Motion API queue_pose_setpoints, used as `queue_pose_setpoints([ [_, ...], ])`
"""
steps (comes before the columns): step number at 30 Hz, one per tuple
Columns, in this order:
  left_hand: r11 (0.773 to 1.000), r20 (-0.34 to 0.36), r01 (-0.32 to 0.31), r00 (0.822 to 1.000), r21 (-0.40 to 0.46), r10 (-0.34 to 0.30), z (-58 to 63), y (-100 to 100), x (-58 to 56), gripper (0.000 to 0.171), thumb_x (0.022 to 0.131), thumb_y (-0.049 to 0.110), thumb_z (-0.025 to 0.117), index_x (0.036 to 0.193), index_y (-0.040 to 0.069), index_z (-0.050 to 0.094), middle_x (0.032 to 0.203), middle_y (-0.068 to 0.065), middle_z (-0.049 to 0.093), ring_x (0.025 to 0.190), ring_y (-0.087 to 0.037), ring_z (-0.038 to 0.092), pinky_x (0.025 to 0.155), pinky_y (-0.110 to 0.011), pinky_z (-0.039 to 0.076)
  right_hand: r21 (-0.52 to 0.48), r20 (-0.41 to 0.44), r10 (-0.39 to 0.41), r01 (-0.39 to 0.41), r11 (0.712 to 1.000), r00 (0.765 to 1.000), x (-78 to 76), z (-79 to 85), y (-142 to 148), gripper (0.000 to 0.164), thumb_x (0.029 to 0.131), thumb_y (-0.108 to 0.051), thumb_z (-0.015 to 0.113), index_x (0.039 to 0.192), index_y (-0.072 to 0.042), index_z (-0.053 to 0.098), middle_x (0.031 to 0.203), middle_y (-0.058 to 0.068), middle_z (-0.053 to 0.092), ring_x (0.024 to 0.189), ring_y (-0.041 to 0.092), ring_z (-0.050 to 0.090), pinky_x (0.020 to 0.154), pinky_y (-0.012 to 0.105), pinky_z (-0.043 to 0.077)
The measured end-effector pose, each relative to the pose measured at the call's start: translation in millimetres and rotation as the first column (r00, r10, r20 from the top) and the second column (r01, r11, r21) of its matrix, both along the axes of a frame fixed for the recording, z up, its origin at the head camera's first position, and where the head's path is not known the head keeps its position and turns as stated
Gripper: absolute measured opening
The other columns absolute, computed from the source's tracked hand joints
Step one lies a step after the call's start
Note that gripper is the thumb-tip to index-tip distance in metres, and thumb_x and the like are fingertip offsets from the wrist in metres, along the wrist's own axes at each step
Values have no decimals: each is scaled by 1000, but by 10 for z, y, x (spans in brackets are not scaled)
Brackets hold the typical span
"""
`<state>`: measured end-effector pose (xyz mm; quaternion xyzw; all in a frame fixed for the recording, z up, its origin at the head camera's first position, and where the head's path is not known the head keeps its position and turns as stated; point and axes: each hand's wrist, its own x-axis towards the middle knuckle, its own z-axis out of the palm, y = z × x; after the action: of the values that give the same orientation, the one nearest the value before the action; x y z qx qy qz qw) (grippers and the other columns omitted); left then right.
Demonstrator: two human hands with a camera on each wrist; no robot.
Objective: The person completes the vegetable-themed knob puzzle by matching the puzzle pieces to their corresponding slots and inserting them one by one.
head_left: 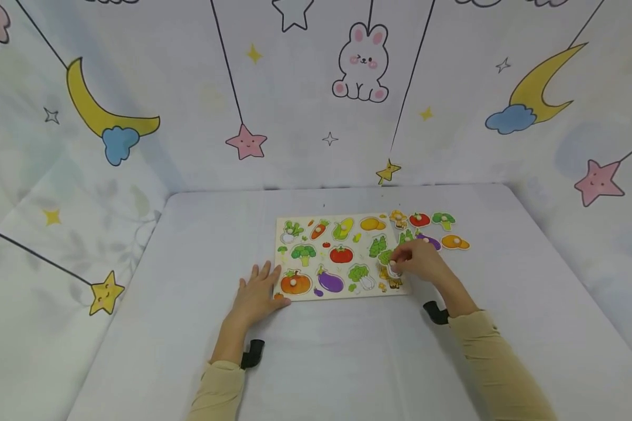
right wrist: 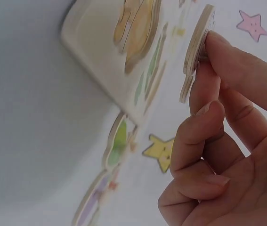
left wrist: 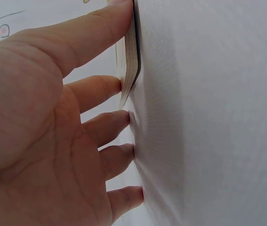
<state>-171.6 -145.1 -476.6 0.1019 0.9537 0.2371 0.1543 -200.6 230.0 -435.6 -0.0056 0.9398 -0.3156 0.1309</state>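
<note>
A wooden vegetable puzzle board (head_left: 337, 297) lies flat on the white table. At its left edge rests my left hand (head_left: 255, 295), fingers straight and spread; in the left wrist view the thumb lies on the board's edge and the fingertips press at the table. Above the board's right end, my right hand (head_left: 421, 263) pinches a green-and-white leafy vegetable piece (head_left: 384, 258) by its knob between thumb and forefinger. Seen edge-on in the right wrist view, that wooden piece (right wrist: 198, 42) is lifted clear of the board. The hand partly hides it and the mushroom spot below.
Loose knobbed pieces lie right of the board: a mushroom (head_left: 398, 219), a tomato (head_left: 419, 219), broccoli (head_left: 443, 220), a green vegetable (head_left: 405, 236), an eggplant (head_left: 432, 241) and potatoes (head_left: 455, 242). A pumpkin piece (head_left: 295, 283) sits in the board. Patterned cloth walls stand around the table.
</note>
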Motion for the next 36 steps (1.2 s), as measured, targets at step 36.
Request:
queue_pose_setpoints([
  [36,1000,-14,-11,1000,0,11,3,16,26,84,84,39,75,152,9,36,161,-18,21,149,-45,11,114,-71,11,20,94,131,-134,991,987,-34,-182,-602,6,82,-11,77,83,-16,72,73,1,58,73,17,52,64,28,41],
])
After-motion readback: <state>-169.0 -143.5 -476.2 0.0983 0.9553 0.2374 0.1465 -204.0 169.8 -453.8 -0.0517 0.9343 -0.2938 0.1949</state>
